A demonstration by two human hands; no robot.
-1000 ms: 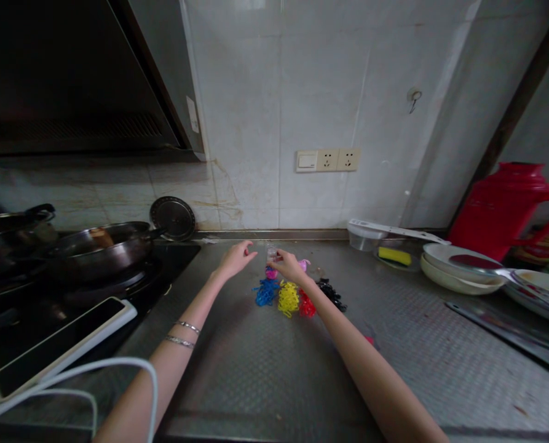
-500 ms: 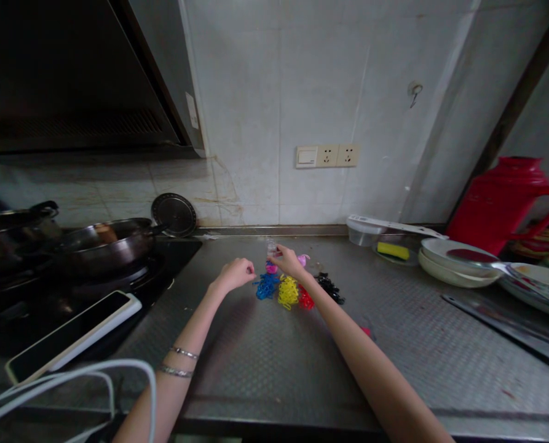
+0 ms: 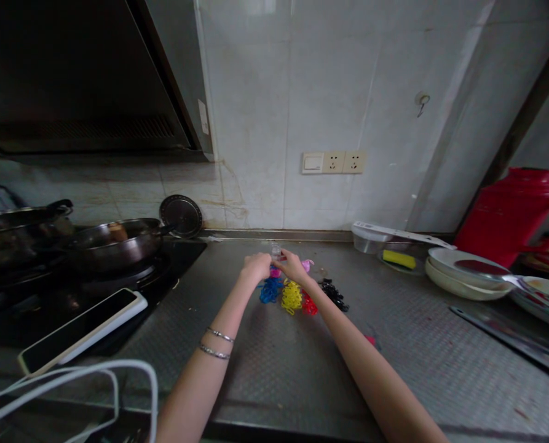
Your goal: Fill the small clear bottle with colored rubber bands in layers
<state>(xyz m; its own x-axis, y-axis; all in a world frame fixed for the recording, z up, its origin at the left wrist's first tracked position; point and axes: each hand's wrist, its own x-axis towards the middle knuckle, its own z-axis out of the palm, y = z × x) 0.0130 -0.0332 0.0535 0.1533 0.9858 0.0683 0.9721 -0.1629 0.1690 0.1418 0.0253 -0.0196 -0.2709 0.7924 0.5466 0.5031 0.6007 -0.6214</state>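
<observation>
My left hand (image 3: 256, 268) and my right hand (image 3: 292, 264) meet over small heaps of coloured plastic pieces on a metal counter (image 3: 283, 369). Both hands have their fingers pinched together close to a pink piece (image 3: 273, 272) and a small clear bottle (image 3: 275, 250). What the fingers hold is too small to name. Below the hands lie a blue heap (image 3: 269, 289), a yellow heap (image 3: 291, 296), a red heap (image 3: 308, 304) and a black heap (image 3: 333, 293). Another pink piece (image 3: 307, 264) lies just right of my right hand.
A stove with dark pans (image 3: 112, 243) and a round lid (image 3: 181, 216) is at the left. A phone (image 3: 83, 330) and white cable (image 3: 71, 381) lie near the front left. Plates (image 3: 468, 274), a sponge (image 3: 396, 259), a clear tub (image 3: 366, 235) and a red jug (image 3: 516, 212) are at the right.
My left hand has closed and moved right until it meets my right hand over the pink piece. The camera has shifted slightly.
</observation>
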